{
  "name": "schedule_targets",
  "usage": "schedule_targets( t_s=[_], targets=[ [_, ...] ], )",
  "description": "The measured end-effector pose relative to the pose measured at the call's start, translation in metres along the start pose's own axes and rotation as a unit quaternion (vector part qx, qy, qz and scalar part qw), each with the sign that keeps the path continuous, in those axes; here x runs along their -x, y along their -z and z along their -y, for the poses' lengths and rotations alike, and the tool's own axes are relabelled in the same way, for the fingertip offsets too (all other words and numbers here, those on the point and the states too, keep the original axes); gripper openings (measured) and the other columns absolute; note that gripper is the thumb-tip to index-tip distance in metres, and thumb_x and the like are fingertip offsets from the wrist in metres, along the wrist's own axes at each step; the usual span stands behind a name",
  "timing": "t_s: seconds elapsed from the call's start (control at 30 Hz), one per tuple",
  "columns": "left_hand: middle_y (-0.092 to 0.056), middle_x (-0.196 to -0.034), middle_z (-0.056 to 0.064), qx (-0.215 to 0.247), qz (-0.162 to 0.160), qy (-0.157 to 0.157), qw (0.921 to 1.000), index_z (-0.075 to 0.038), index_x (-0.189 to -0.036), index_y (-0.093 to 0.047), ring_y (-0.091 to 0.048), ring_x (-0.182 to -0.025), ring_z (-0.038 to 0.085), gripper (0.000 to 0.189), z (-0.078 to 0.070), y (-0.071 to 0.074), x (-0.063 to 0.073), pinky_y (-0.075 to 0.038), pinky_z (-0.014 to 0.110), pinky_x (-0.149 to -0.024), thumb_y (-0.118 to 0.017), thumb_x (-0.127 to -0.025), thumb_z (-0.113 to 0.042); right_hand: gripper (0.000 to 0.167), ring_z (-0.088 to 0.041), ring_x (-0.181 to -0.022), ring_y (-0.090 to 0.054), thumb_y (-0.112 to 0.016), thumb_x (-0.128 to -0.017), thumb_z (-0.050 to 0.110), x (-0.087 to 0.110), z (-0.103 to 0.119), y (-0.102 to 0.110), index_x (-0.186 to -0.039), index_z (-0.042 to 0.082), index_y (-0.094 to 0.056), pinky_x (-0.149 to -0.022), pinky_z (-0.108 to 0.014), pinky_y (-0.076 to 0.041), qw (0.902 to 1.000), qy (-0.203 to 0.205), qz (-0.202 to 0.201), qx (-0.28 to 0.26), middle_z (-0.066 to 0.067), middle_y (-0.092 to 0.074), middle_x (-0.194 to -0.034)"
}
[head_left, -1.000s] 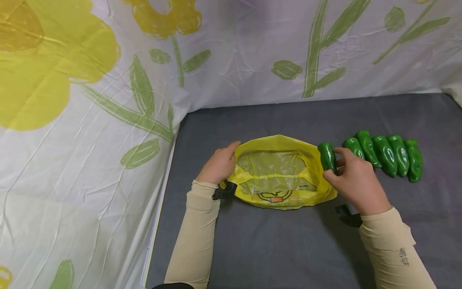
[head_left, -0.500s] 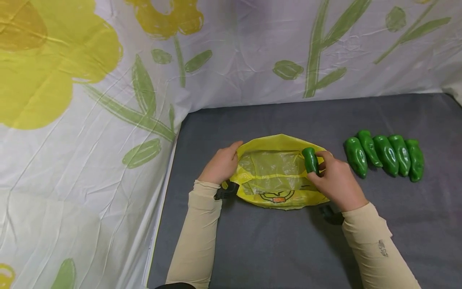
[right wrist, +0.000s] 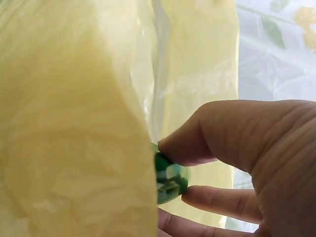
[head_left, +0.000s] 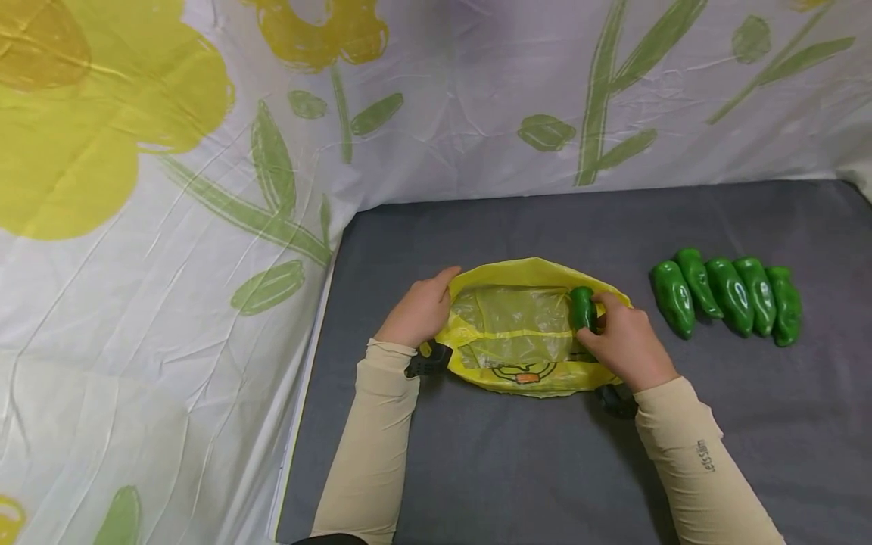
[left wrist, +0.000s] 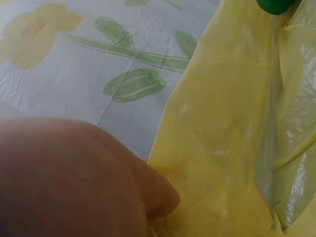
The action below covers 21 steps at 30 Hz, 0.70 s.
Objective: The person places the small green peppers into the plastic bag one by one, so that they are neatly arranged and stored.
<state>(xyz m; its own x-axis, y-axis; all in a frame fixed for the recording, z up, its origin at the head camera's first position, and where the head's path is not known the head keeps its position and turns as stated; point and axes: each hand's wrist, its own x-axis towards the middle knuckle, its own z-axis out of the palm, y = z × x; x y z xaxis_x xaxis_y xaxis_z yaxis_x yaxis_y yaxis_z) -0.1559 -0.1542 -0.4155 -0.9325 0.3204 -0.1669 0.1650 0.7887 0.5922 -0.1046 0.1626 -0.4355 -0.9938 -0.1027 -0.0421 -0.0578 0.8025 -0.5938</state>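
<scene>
A yellow plastic bag [head_left: 524,272] stands with its mouth spread wide on the dark table. My left hand [head_left: 418,309] pinches the bag's left rim between thumb and fingers; the left wrist view shows the thumb against the yellow film. At the right side of the mouth, my right hand [head_left: 627,341] holds a green pepper [head_left: 582,306] between thumb and fingers, its lower part down inside the opening. In the right wrist view the bag's wall hides part of that pepper [right wrist: 170,180]. The bag's visible inside is crinkled film.
Several glossy green peppers [head_left: 731,295] lie in a row on the dark tabletop [head_left: 504,469], right of the bag. A white sheet printed with flowers [head_left: 450,113] hangs behind the table and along its left side.
My right hand has carried the pepper leftward from beside the bag's right rim to over its mouth, then lowered it into the opening. The left hand keeps its hold on the rim.
</scene>
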Motion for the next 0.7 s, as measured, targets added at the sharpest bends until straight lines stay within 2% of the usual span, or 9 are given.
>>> schedule_targets(
  t_s=[0.4,0.7],
  targets=[
    [-0.049,-0.060,0.004,0.003,-0.004,0.007,1.0000,-0.010,-0.162,-0.040,-0.038,-0.044,0.014,0.048,0.0017,-0.0003,-0.0006,-0.042,0.031,-0.049,-0.034,-0.114,-0.011,0.057,-0.046,-0.098,-0.070,-0.072,-0.095,0.019,-0.0001,0.0005,-0.0008,-0.139,-0.012,-0.053,-0.081,-0.059,-0.058,0.9999,0.005,0.015,0.007,-0.036,-0.069,-0.112],
    [-0.047,-0.057,0.003,0.003,-0.004,0.001,1.0000,-0.010,-0.162,-0.041,-0.036,-0.043,0.014,0.048,0.0025,-0.0003,-0.0016,-0.041,0.031,-0.047,-0.034,-0.114,-0.011,0.059,-0.048,-0.102,-0.070,-0.075,-0.095,0.020,0.0013,0.0023,-0.0022,-0.139,-0.013,-0.053,-0.085,-0.062,-0.056,0.9997,-0.003,0.023,0.006,-0.036,-0.069,-0.113]
  ],
)
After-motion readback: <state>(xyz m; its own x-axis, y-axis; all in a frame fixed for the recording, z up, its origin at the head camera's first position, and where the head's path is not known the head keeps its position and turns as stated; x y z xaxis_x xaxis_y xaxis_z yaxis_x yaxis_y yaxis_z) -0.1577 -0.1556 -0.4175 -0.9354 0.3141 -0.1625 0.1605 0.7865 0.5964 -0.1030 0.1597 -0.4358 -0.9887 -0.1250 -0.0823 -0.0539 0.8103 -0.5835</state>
